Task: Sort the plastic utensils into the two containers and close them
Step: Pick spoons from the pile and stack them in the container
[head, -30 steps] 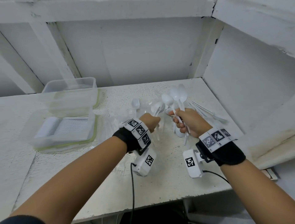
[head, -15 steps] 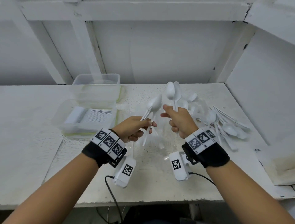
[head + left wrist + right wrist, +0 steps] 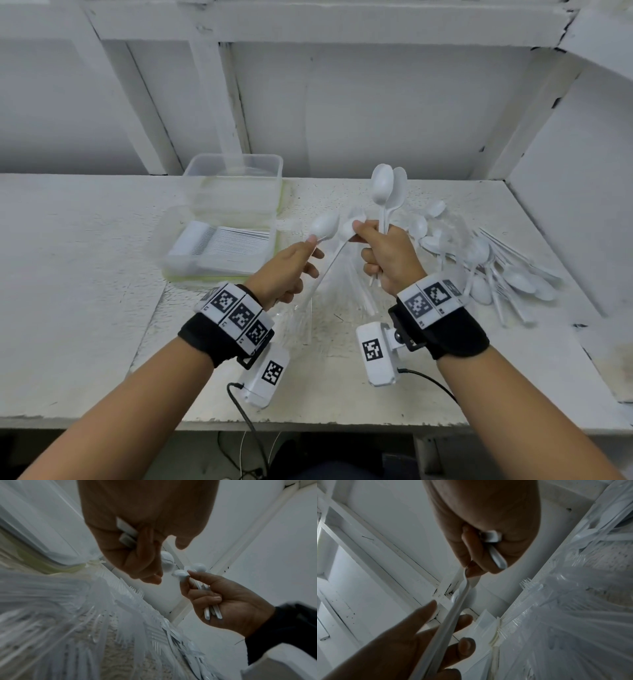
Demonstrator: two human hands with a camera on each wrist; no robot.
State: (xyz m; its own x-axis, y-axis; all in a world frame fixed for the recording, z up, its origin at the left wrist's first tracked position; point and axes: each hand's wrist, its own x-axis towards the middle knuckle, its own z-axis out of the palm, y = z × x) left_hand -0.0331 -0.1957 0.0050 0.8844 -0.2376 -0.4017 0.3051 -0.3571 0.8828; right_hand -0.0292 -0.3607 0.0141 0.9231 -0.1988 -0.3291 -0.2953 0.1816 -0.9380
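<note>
Both hands are up over the white table (image 3: 85,308), each holding white plastic spoons: right hand (image 3: 388,255) is fisted round a bundle of upright spoons (image 3: 387,192), handles sticking out under the palm in the left wrist view, while its thumb and forefinger also pinch the bowl of another spoon (image 3: 346,233); left hand (image 3: 287,270) pinches a spoon (image 3: 323,226) near its bowl with at least one more handle tucked in the palm, looks like a spoon being passed between hands, can't tell which way. Task looks roughly midway: front clear container (image 3: 219,250), just left of and beyond the left hand, already holds a neat row of white utensils, type too blurred to tell; rear clear container (image 3: 236,185) behind it looks empty. Loose spoon pile (image 3: 496,267) lies right of the right hand, and clear plastic forks (image 3: 137,601) are spread on the table under and between the hands. No lid clearly visible, both containers open, so remaining sorting and both closings are left. Room: open table left of the containers and near the front edge below the wrists; white back wall (image 3: 342,102) sits close behind the containers and a side wall (image 3: 582,171) boxes in the right, so the spoon pile side is tight, and the utensils under the hands could get swept off toward the front edge
</note>
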